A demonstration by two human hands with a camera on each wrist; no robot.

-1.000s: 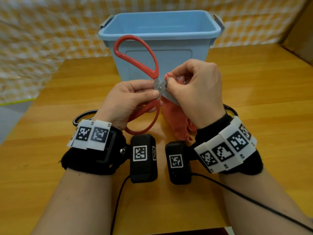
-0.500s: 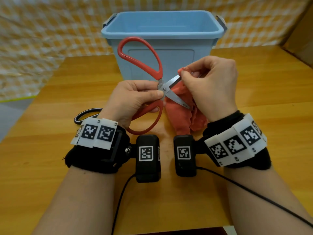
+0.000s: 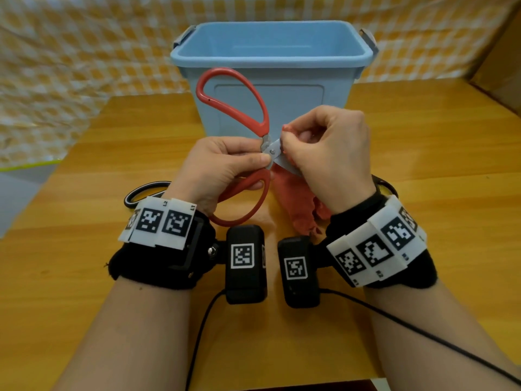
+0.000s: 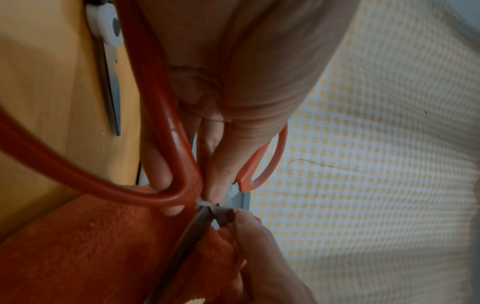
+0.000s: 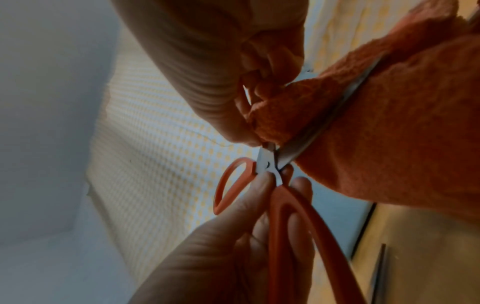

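Red-handled scissors are held up in front of me, handles spread wide apart. My left hand grips them at the pivot, thumb on the metal, fingers curled round the lower handle. My right hand pinches an orange-red cloth against a blade right beside the pivot. In the right wrist view the cloth folds over the blade. The blade tips are hidden behind the cloth and my right hand.
A light blue plastic bin stands open just behind the hands on the wooden table. A second pair of scissors with a black and white handle lies left of my left wrist. A yellow checked cloth hangs behind.
My right hand has slid the cloth back along the blade toward the pivot, covering the blades that showed half a second ago. The left hand keeps its grip.
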